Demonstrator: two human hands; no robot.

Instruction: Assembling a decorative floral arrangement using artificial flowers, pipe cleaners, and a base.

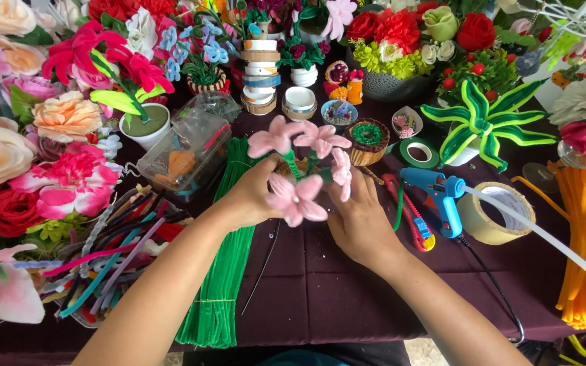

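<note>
At the centre of the frame both hands close on a cluster of pink pipe-cleaner flowers (301, 166); the left hand (252, 196) has its grip pinched around the green stems from the left, the right hand (359, 220) cups the blooms from the right with its fingers curled against them; the cluster is held above the dark purple counter (320, 291); just below left lies a bundle of green pipe cleaners (222, 285); to the right rest a blue glue gun (435, 193) and a roll of tape (500, 213); squeezing too hard would likely bend the soft petals out of shape, and loosening the stem pinch could let the flowers splay.
</note>
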